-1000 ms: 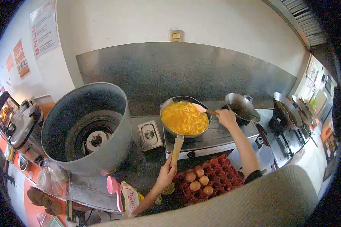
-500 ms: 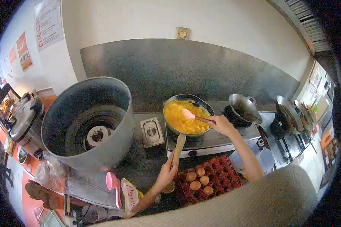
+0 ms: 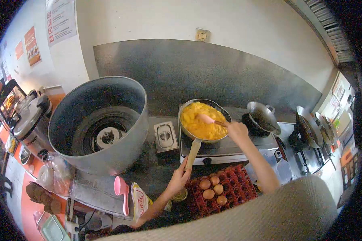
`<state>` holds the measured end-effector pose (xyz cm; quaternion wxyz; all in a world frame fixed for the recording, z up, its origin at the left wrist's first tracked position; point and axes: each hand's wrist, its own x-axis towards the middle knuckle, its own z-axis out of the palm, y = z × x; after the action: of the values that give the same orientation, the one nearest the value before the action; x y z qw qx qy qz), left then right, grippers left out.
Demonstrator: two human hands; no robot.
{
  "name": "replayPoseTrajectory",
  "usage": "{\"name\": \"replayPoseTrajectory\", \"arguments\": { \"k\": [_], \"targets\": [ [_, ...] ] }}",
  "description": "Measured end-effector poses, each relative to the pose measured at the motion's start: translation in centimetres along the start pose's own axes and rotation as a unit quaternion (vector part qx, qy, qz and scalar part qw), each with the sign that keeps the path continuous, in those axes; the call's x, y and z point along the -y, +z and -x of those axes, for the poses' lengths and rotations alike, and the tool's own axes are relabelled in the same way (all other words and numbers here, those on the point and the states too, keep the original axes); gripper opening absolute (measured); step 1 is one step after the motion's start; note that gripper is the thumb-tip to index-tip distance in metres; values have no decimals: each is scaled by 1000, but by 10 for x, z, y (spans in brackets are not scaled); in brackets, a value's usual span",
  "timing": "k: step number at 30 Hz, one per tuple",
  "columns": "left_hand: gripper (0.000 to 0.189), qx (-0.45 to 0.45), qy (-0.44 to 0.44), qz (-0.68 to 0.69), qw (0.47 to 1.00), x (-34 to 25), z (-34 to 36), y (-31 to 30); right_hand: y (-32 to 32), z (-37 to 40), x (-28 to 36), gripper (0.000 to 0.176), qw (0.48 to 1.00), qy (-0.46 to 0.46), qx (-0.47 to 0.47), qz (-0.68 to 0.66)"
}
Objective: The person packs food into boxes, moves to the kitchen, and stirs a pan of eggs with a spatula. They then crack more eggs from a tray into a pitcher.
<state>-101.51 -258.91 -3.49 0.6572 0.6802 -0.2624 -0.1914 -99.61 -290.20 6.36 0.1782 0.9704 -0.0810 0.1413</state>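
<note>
A frying pan (image 3: 182, 119) full of yellow scrambled egg (image 3: 199, 124) rests on the gas stove (image 3: 237, 150). My left hand (image 3: 178, 179) is closed around the lower end of its pale wooden handle (image 3: 193, 154). In my right hand (image 3: 238, 133) is a spatula (image 3: 206, 118) with a pale pink head and a brown handle. Its head lies in the egg, partly sunk. Below the stove, a red egg tray (image 3: 239, 182) holds several brown eggs (image 3: 208, 194) on its left side.
A large grey metal drum (image 3: 98, 162) stands left of the stove, beside a lidded steel container (image 3: 165, 136). A wok (image 3: 262, 116) sits on the right burner. A pink scoop (image 3: 120, 186) and a printed packet (image 3: 140, 201) lie near my left forearm.
The spatula head has shifted within the egg, and my right hand has moved slightly right. The view has turned a little left. My left hand keeps its hold on the handle.
</note>
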Motion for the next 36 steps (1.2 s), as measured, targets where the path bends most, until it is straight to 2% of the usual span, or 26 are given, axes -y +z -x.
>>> {"name": "replayPoseTrajectory", "arguments": {
  "k": [6,9,12,15,18,22,25,29,31,34,36],
  "targets": [
    [55,-7,-11,6,1000,3,-1,1,-27,3,-21,19,992,101,-48,53],
    [56,-6,-6,3,1000,3,-2,1,-1,14,-43,19,992,109,14,56],
    [55,-4,0,9,1000,9,-4,0,-31,36,-29,20,988,117,94,-30],
    [56,0,-5,-4,1000,3,-3,-1,-50,50,-15,23,980,138,100,-102],
    [56,0,-12,-1,1000,0,-2,-1,-57,52,1,23,969,113,140,-170],
    [57,-2,3,3,1000,4,-3,1,-40,47,22,24,957,101,116,-245],
    [56,-3,0,-11,1000,6,-4,-1,-61,38,36,24,960,111,94,-240],
    [55,-3,-7,-21,1000,4,-3,-1,-79,29,59,25,973,69,75,-205],
    [55,-8,6,-23,1000,3,-2,-1,-75,29,71,26,983,21,60,-174],
    [54,-9,1,-23,1000,3,-2,-1,-37,33,75,24,987,3,35,-155],
    [54,-10,3,-13,1000,5,-2,-1,-26,31,70,21,990,26,27,-137]
  ]
}}
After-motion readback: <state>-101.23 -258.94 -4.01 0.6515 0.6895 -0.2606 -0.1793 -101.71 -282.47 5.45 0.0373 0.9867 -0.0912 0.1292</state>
